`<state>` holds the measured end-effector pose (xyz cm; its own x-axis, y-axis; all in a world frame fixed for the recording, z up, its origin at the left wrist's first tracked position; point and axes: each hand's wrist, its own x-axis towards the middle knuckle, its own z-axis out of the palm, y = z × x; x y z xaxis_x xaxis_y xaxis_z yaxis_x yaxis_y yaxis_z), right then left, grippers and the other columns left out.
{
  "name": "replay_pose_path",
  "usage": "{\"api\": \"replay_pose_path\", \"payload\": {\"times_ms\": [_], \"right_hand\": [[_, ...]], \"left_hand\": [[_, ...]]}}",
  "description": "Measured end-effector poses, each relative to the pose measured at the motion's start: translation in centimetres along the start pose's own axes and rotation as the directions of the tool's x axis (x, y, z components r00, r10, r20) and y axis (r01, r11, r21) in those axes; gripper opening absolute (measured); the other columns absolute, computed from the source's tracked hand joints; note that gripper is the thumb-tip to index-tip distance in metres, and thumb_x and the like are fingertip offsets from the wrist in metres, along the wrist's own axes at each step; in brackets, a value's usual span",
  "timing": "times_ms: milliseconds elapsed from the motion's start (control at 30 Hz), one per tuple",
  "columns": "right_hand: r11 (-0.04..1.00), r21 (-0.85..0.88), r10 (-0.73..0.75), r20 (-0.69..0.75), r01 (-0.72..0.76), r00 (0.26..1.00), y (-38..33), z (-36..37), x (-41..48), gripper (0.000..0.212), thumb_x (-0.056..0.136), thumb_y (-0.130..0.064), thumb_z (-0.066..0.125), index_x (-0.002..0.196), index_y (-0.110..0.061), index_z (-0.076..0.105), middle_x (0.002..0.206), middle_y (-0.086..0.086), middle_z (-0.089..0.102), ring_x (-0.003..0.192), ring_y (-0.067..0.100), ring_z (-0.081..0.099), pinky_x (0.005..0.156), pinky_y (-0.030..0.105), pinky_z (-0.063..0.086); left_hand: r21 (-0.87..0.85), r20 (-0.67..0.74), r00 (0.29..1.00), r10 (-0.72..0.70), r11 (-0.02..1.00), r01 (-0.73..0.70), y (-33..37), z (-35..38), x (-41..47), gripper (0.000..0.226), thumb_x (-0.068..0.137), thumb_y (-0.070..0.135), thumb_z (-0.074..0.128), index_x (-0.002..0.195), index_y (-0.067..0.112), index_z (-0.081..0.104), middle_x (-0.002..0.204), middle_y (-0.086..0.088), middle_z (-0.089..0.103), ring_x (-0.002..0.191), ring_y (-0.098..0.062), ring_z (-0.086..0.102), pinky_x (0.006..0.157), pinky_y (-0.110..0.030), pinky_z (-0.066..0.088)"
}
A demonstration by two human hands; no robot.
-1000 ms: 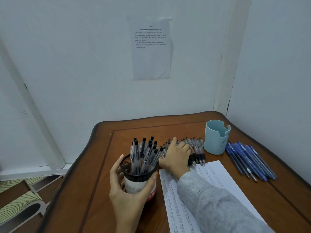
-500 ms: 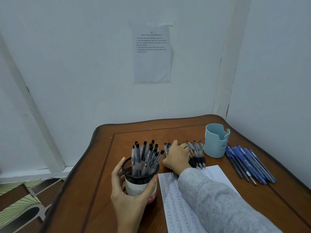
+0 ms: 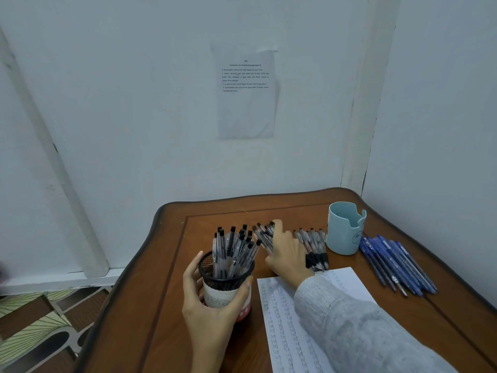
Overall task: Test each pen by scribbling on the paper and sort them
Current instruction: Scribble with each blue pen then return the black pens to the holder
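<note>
My left hand (image 3: pixel 212 316) grips a black mesh pen cup (image 3: pixel 227 281) with a white and red base, which stands upright and holds several black-capped clear pens (image 3: pixel 232 249). Just right of it, my right hand (image 3: pixel 286 251) lies over a row of black pens (image 3: pixel 313 244) on the table, its fingers gathering a small bunch (image 3: pixel 265 234) at the row's left end. A lined paper (image 3: pixel 293 319) covered in scribbled rows lies under my right forearm.
A light blue cup (image 3: pixel 344 228) stands at the table's back right. Several blue pens (image 3: pixel 395 265) lie in a row beside it, near the right wall. The wooden table (image 3: pixel 166 292) ends at the left, with patterned floor below. A printed sheet (image 3: pixel 246 90) hangs on the wall.
My right hand has slid left along the pen row, pulling several pens away from the rest toward the mesh cup. My left hand stays on the cup.
</note>
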<state>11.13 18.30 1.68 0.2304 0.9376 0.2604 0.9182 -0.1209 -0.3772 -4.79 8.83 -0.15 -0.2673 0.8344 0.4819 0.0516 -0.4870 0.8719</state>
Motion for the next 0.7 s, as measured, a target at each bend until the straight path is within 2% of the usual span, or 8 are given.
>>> {"api": "replay_pose_path", "payload": {"times_ms": [167,233,333,500,567,633,667,700], "right_hand": [[0.953,0.225,-0.172,-0.141,0.201,0.975,-0.3,-2.9,-1.1,0.102,0.075,-0.007,0.074,0.150,-0.032,0.011,0.092,0.002,0.057,0.072,0.015,0.058,0.061,0.026,0.050],[0.898,0.332,-0.233,-0.198,0.289,0.952,-0.6,-4.4,-1.8,0.105,0.071,-0.005,0.074,0.149,-0.038,0.012,0.086,0.000,0.061,0.071,0.013,0.061,0.066,0.030,0.055],[0.776,0.525,-0.236,-0.272,0.349,0.933,-1.5,-7.5,-3.7,0.099,0.071,-0.002,0.069,0.147,-0.040,0.019,0.071,0.000,0.064,0.059,0.013,0.061,0.061,0.026,0.054],[0.447,0.824,-0.161,-0.309,0.348,0.937,-3.9,-12.3,-6.9,0.093,0.075,0.005,0.070,0.144,-0.040,0.026,0.084,0.000,0.067,0.070,0.025,0.066,0.069,0.027,0.058],[0.217,0.937,-0.099,-0.259,0.275,0.961,-5.3,-12.6,-7.0,0.085,0.077,0.006,0.071,0.142,-0.031,0.032,0.090,0.000,0.066,0.065,0.022,0.067,0.067,0.028,0.058],[0.016,0.983,-0.044,-0.181,0.182,0.982,-6.8,-11.9,-6.6,0.074,0.078,0.009,0.069,0.138,-0.019,0.035,0.093,0.014,0.062,0.056,0.020,0.065,0.058,0.028,0.056],[-0.007,0.985,-0.006,-0.173,0.173,0.985,-7.5,-11.3,-6.3,0.073,0.077,0.009,0.070,0.136,-0.017,0.036,0.095,0.017,0.061,0.054,0.018,0.064,0.057,0.028,0.055],[0.029,0.983,0.041,-0.181,0.180,0.983,-8.0,-10.6,-6.0,0.074,0.075,0.008,0.071,0.135,-0.019,0.037,0.096,0.015,0.062,0.055,0.017,0.064,0.058,0.029,0.056]], "left_hand": [[0.008,-0.011,1.000,-0.002,1.000,0.003,0.2,-0.1,-0.1,0.088,0.055,0.012,0.091,0.130,0.033,0.049,0.114,0.021,0.055,0.106,0.013,0.052,0.075,-0.002,0.044],[0.009,-0.014,1.000,-0.002,1.000,0.002,0.3,-0.2,-0.1,0.088,0.055,0.013,0.091,0.130,0.034,0.048,0.116,0.019,0.055,0.106,0.013,0.052,0.075,-0.002,0.044],[0.015,-0.017,1.000,0.000,1.000,0.000,0.3,-0.2,-0.2,0.088,0.055,0.016,0.091,0.129,0.037,0.048,0.115,0.020,0.056,0.106,0.010,0.054,0.077,-0.003,0.045],[0.017,0.007,1.000,-0.010,1.000,0.010,0.1,-0.1,-0.5,0.089,0.055,0.019,0.092,0.129,0.040,0.047,0.110,0.032,0.055,0.107,0.005,0.056,0.080,-0.008,0.048],[0.017,0.021,1.000,-0.022,1.000,0.021,0.0,-0.1,-0.5,0.088,0.055,0.018,0.091,0.129,0.039,0.048,0.110,0.030,0.057,0.106,0.001,0.059,0.082,-0.015,0.051],[0.013,0.036,0.999,-0.025,1.000,0.024,0.1,0.0,-0.6,0.086,0.056,0.013,0.091,0.127,0.038,0.049,0.110,0.024,0.060,0.104,-0.002,0.062,0.082,-0.021,0.053],[0.009,0.045,0.999,-0.021,1.000,0.020,0.1,0.1,-0.7,0.086,0.056,0.012,0.092,0.127,0.038,0.050,0.111,0.021,0.061,0.103,-0.002,0.062,0.080,-0.019,0.053],[0.007,0.057,0.998,-0.016,1.000,0.016,0.2,0.2,-0.8,0.086,0.056,0.013,0.092,0.127,0.037,0.050,0.111,0.020,0.061,0.102,0.000,0.062,0.078,-0.016,0.052]]}}
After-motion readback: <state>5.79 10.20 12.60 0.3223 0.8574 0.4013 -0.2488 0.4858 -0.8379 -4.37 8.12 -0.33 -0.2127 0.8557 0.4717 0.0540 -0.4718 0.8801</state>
